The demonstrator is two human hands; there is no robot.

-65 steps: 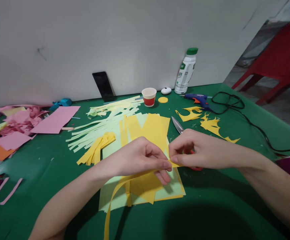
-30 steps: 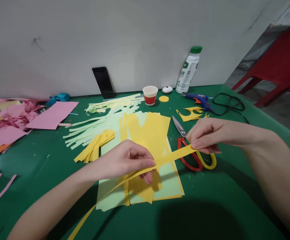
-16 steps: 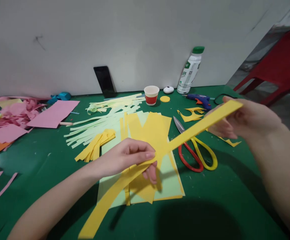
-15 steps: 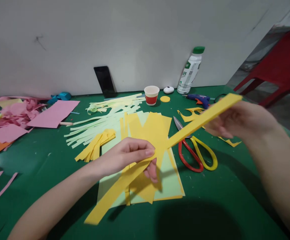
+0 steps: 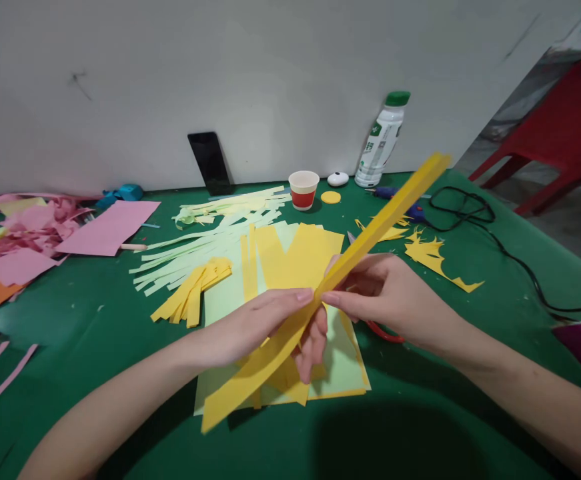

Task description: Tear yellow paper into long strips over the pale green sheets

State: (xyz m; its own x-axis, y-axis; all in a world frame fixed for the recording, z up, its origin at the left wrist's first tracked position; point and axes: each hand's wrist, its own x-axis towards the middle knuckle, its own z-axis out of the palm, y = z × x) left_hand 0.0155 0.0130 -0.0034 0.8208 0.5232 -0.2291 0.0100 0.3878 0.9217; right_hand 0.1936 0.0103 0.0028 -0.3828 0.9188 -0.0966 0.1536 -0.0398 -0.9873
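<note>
A long yellow paper strip (image 5: 385, 223) runs slantwise through both hands, its upper half looking folded lengthwise and its lower end wider and flat. My left hand (image 5: 290, 327) pinches it near the middle between thumb and fingers. Right beside that grip, the thumb and fingers of my right hand (image 5: 380, 287) are closed on the same strip. Underneath lie yellow paper sheets (image 5: 310, 253) on a pale green sheet (image 5: 340, 373). Scissors (image 5: 386, 332) are mostly hidden behind my right hand, with part of a red handle showing.
Yellow strips (image 5: 190, 293) and fringed green paper (image 5: 170, 260) lie left of the sheets. Pink paper (image 5: 110, 227) covers the far left. Along the wall stand a phone (image 5: 211, 163), a paper cup (image 5: 303, 190) and a bottle (image 5: 381, 143). A black cable (image 5: 515, 260) crosses the right side.
My right hand has come down and left along the strip to meet my left hand. The strip's upper part is now steeper and narrower. The scissors have become mostly covered.
</note>
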